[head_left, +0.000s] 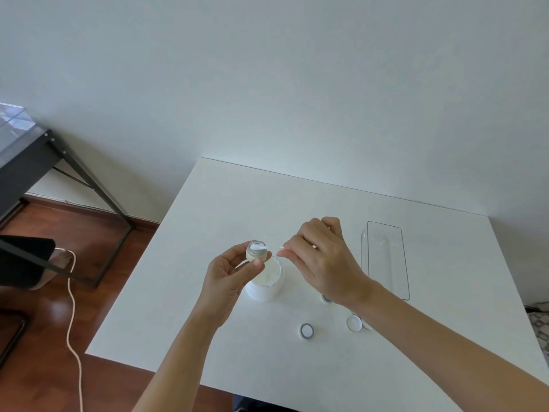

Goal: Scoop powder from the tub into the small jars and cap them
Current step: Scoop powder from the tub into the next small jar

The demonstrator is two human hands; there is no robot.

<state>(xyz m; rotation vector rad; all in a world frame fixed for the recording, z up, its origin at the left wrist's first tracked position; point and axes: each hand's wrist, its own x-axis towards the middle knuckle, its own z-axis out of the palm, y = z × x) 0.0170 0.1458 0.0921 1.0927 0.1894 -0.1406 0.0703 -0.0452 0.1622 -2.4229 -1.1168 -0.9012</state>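
Observation:
My left hand [230,270] grips a small jar [256,252] above the open white tub [264,282], its mouth up and partly filled with white powder. My right hand [320,257] pinches a thin white scoop [269,248] whose tip lies at the jar's mouth. On the table in front of the tub lies a round cap [306,331]. A white cap [354,322] lies beside my right forearm, and another small jar [326,298] shows partly under my right wrist.
A clear rectangular plastic tray [386,260] lies on the white table [225,203] to the right of my hands. Left of the table is a wooden floor with a cord [71,307], a black metal frame [89,179] and another person's foot [61,258].

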